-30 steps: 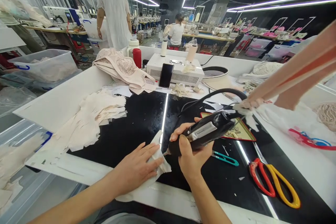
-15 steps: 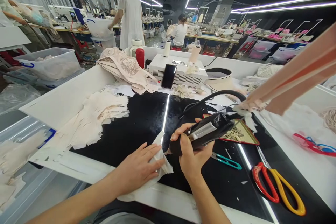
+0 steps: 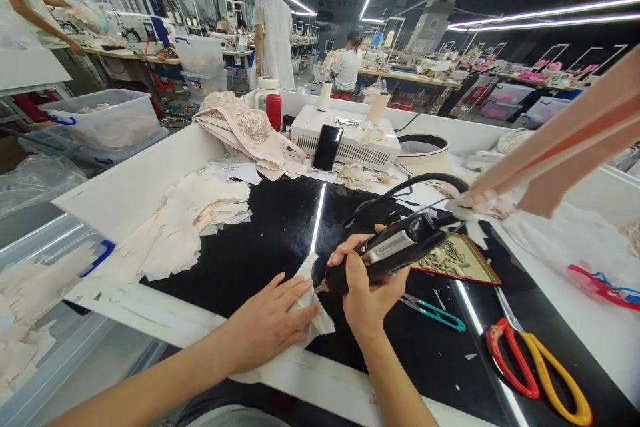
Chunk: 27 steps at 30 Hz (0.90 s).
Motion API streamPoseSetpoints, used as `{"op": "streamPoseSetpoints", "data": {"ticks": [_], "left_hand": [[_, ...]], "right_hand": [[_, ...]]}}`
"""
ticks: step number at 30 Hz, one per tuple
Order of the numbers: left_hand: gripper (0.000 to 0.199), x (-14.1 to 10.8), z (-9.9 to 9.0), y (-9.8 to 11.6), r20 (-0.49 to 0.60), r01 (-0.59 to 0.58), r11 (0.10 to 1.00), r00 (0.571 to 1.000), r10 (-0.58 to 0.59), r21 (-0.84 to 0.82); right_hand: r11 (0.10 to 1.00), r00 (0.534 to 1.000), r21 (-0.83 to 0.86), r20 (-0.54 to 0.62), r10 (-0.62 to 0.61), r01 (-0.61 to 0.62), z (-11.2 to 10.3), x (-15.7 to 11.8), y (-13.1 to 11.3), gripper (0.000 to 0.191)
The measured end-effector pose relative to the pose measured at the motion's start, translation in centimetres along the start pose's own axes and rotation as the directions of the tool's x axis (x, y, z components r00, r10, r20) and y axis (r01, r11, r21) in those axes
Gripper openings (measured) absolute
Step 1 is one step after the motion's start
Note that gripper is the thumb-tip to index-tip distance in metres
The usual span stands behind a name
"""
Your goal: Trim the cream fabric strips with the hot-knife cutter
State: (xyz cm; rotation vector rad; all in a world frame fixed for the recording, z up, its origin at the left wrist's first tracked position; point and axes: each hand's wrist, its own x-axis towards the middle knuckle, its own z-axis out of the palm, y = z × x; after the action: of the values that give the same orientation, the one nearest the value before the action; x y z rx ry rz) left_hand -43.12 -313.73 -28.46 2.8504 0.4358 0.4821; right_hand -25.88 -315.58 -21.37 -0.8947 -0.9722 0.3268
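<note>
Your left hand (image 3: 275,323) lies palm down with its fingers extended and open, holding a cream fabric piece (image 3: 323,320) flat near the front edge of the glossy black work surface (image 3: 280,240). Your right hand (image 3: 370,293) is closed around a black corded handheld tool (image 3: 395,247), whose slim metal tip points toward nine o'clock at the fabric's edge; you cannot tell whether it touches.

Taking your hands as the centre, a fanned stack of cream cut pieces (image 3: 185,227) spreads at ten o'clock. At eleven, pale pink lace bras (image 3: 250,133) lie piled beside a red bottle (image 3: 273,111). At twelve, a smartphone (image 3: 328,147) stands tilted in front of a white vented box (image 3: 350,137), which carries a white thread cone (image 3: 325,95). A red-rimmed tray (image 3: 475,263) of small pale pieces sits at two, partly behind your tool, with teal thread snips (image 3: 440,315) at three and red-and-yellow-handled scissors (image 3: 537,360) at four. A peach fabric strip (image 3: 560,133) slants up toward two from the tool's cord end. Farther off at twelve, a seated person (image 3: 347,67) in white faces away from you.
</note>
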Motion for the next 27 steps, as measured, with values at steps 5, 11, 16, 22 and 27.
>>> {"op": "streamPoseSetpoints", "data": {"ticks": [5, 11, 16, 22, 27], "left_hand": [[0.033, 1.3, -1.0, -2.8, -0.095, -0.021, 0.999, 0.995, 0.017, -0.041], [0.048, 4.3, -0.8, -6.7, -0.089, -0.182, 0.970, 0.982, 0.169, -0.159], [0.039, 5.3, -0.7, -7.5, -0.005, -0.300, 0.942, 0.953, 0.303, -0.147], [0.047, 4.5, -1.0, -8.3, 0.081, -0.251, 0.962, 0.962, 0.260, -0.105], [0.046, 3.7, -1.2, -8.6, 0.069, -0.266, 0.955, 0.959, 0.276, -0.132]], "right_hand": [[1.000, 1.000, -0.013, 0.009, -0.002, 0.002, -0.4, -0.1, -0.1, 0.044], [1.000, 1.000, 0.016, 0.008, 0.013, -0.013, -0.5, -0.2, -0.1, 0.047], [0.999, 0.999, 0.029, -0.022, 0.041, -0.040, -0.8, -0.6, -0.2, 0.047], [0.998, 0.998, 0.024, -0.018, 0.061, -0.061, -1.7, -0.5, 0.5, 0.044], [0.999, 0.999, 0.021, 0.002, 0.046, -0.046, -1.9, -0.4, 0.5, 0.045]]}}
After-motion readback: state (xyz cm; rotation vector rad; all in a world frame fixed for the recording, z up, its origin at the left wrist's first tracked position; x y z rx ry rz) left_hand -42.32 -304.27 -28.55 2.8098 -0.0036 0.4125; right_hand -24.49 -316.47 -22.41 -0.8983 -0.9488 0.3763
